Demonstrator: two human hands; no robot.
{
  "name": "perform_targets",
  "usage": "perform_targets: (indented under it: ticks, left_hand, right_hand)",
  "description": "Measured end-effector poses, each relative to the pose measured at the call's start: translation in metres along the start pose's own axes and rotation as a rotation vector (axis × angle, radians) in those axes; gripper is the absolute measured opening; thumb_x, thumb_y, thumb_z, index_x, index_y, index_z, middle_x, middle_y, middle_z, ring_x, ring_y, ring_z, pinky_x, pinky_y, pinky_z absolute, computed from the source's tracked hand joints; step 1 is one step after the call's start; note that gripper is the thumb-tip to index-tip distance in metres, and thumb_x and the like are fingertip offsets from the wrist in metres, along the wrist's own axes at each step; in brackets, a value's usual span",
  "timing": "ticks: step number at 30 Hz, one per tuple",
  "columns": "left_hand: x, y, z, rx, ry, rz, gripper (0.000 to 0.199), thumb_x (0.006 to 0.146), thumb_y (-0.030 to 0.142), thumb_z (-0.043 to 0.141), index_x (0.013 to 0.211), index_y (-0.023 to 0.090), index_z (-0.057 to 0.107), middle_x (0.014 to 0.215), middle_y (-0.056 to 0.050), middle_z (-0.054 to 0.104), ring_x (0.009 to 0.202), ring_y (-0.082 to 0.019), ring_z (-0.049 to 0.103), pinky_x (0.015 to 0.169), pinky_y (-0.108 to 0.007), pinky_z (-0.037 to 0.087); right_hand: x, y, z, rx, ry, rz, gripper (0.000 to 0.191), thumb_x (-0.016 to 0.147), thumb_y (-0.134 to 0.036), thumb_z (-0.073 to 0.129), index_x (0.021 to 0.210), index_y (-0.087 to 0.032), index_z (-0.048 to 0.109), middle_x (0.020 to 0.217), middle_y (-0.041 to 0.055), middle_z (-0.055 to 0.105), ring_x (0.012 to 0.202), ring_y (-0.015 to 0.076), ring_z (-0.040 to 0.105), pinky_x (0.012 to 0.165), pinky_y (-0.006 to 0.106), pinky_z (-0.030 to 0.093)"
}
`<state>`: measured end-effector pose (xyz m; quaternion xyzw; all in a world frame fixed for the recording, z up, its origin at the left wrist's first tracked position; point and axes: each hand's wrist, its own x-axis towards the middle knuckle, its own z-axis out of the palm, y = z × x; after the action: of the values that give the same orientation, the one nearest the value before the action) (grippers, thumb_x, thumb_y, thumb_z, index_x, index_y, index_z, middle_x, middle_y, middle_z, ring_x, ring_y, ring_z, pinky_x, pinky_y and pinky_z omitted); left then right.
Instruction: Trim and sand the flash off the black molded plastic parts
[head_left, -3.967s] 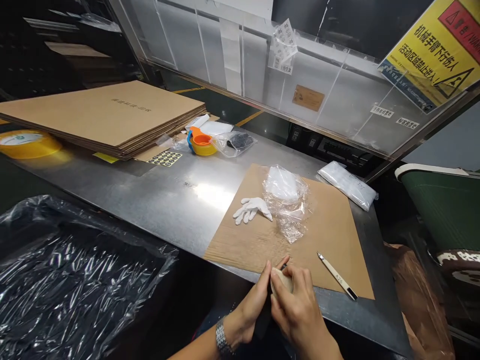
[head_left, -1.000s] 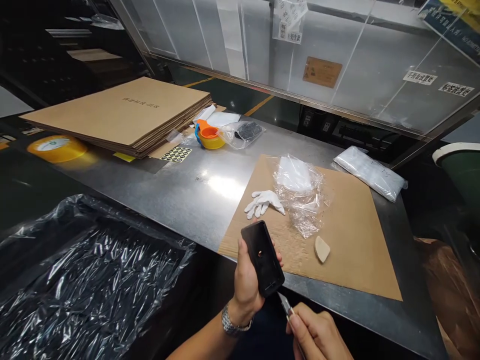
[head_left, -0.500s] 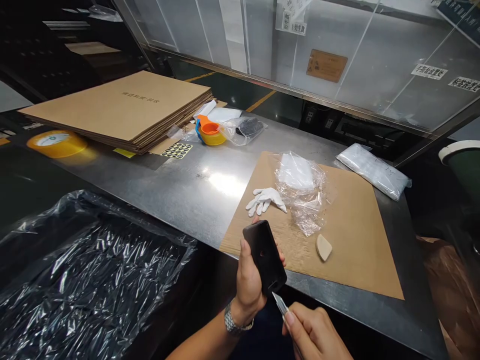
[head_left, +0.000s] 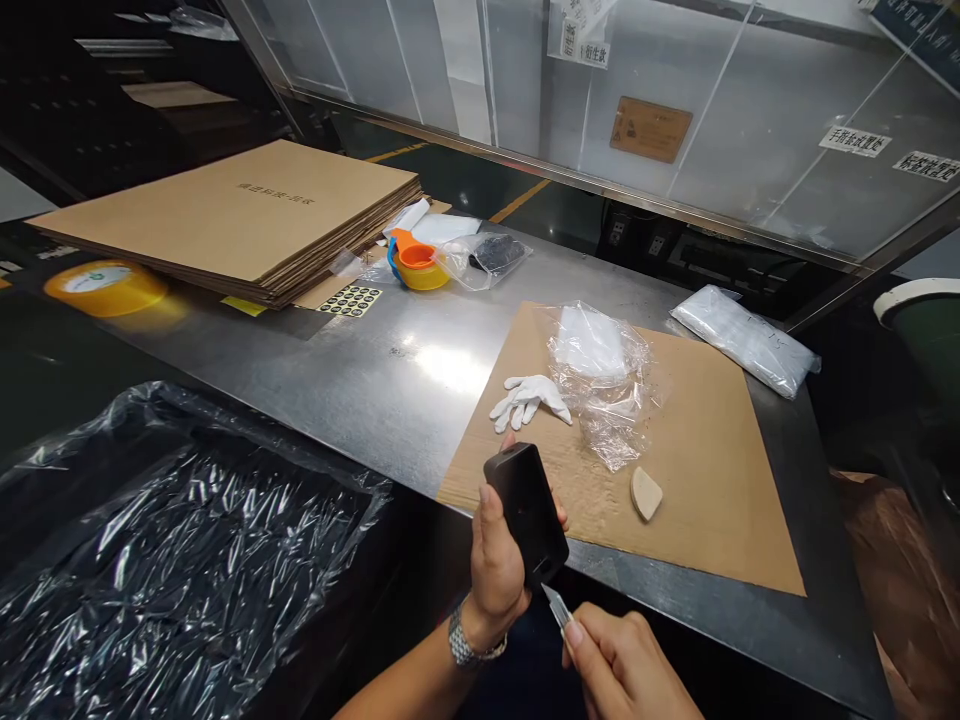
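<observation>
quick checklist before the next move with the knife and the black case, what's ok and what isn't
1. Black case gripped in left hand: ok
2. Knife gripped in right hand: ok
3. Knife tip touching the case: cannot tell; it is at the lower end
4. Hands gloved: not ok; both bare, white glove on the cardboard sheet
5. Beige block out of the hands: ok, on the cardboard sheet
</observation>
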<state>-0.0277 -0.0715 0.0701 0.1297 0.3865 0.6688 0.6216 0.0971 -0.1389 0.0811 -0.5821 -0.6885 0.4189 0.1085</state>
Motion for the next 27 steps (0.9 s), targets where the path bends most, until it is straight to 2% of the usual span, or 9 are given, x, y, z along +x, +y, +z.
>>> perform_targets:
  ticks: [4, 7, 9, 12, 15, 18, 21, 27]
  left_hand:
    - [-0.002, 0.000, 0.000, -0.010, -0.004, 0.004, 0.061, 0.081, 0.058, 0.046, 0.134, 0.027, 0.036, 0.074, -0.001, 0.062, 0.057, -0.015, 0.059, 0.052, -0.026, 0.049]
    - [-0.002, -0.002, 0.000, -0.014, 0.015, 0.047, 0.060, 0.082, 0.057, 0.044, 0.134, 0.027, 0.035, 0.075, -0.001, 0.062, 0.058, -0.016, 0.059, 0.054, -0.028, 0.049]
    - [-0.002, -0.003, 0.001, -0.031, 0.033, 0.079, 0.060, 0.082, 0.057, 0.043, 0.134, 0.029, 0.035, 0.074, -0.001, 0.061, 0.058, -0.016, 0.058, 0.055, -0.028, 0.049]
    - [-0.002, -0.004, 0.003, -0.082, 0.065, 0.136, 0.057, 0.081, 0.060, 0.044, 0.131, 0.034, 0.038, 0.075, 0.001, 0.059, 0.059, -0.016, 0.056, 0.054, -0.027, 0.047]
    - [-0.002, -0.003, 0.005, -0.128, 0.097, 0.227, 0.052, 0.080, 0.061, 0.043, 0.126, 0.037, 0.043, 0.075, 0.001, 0.057, 0.060, -0.016, 0.054, 0.054, -0.027, 0.047]
    - [-0.003, 0.000, 0.007, -0.145, 0.129, 0.274, 0.048, 0.078, 0.061, 0.043, 0.121, 0.040, 0.046, 0.075, 0.001, 0.055, 0.060, -0.016, 0.053, 0.055, -0.028, 0.047]
    - [-0.004, 0.003, 0.008, -0.164, 0.144, 0.297, 0.046, 0.077, 0.062, 0.045, 0.119, 0.042, 0.048, 0.074, 0.002, 0.056, 0.058, -0.015, 0.053, 0.054, -0.028, 0.048]
    - [-0.006, 0.004, 0.007, -0.172, 0.116, 0.369, 0.047, 0.073, 0.063, 0.051, 0.116, 0.043, 0.051, 0.076, 0.002, 0.057, 0.059, -0.015, 0.054, 0.054, -0.028, 0.049]
  right_hand:
    - [0.002, -0.001, 0.002, 0.099, -0.100, 0.069, 0.049, 0.092, -0.050, 0.025, 0.068, -0.021, 0.055, 0.043, -0.0051, 0.042, 0.047, 0.0105, 0.046, 0.059, 0.024, 0.039]
    - [0.004, -0.001, 0.002, 0.244, -0.197, 0.091, 0.050, 0.092, -0.053, 0.025, 0.069, -0.019, 0.053, 0.040, -0.0074, 0.036, 0.038, 0.0073, 0.039, 0.048, 0.020, 0.036]
    - [0.004, 0.000, 0.003, 0.283, -0.197, 0.076, 0.048, 0.093, -0.051, 0.025, 0.071, -0.019, 0.053, 0.039, -0.0081, 0.034, 0.035, 0.0068, 0.039, 0.041, 0.017, 0.031]
    - [0.002, 0.004, 0.005, 0.077, 0.008, -0.076, 0.038, 0.095, -0.040, 0.030, 0.074, -0.019, 0.055, 0.042, -0.0066, 0.044, 0.036, 0.0072, 0.043, 0.039, 0.018, 0.030]
    - [-0.001, 0.008, 0.009, -0.272, 0.327, -0.375, 0.023, 0.091, -0.020, 0.037, 0.093, -0.014, 0.060, 0.054, -0.0024, 0.057, 0.042, 0.0089, 0.053, 0.042, 0.021, 0.033]
    - [-0.001, 0.006, 0.014, -0.586, 0.575, -0.580, 0.025, 0.087, -0.010, 0.043, 0.106, -0.006, 0.059, 0.050, -0.0025, 0.055, 0.038, 0.0094, 0.051, 0.040, 0.024, 0.032]
    - [0.000, 0.002, 0.017, -0.772, 0.644, -0.600, 0.025, 0.084, -0.004, 0.045, 0.102, -0.004, 0.063, 0.045, -0.0039, 0.050, 0.035, 0.0084, 0.045, 0.039, 0.025, 0.030]
    - [0.002, 0.000, 0.020, -0.881, 0.657, -0.662, 0.024, 0.080, 0.000, 0.048, 0.099, 0.000, 0.064, 0.043, -0.0053, 0.045, 0.033, 0.0063, 0.042, 0.037, 0.025, 0.027]
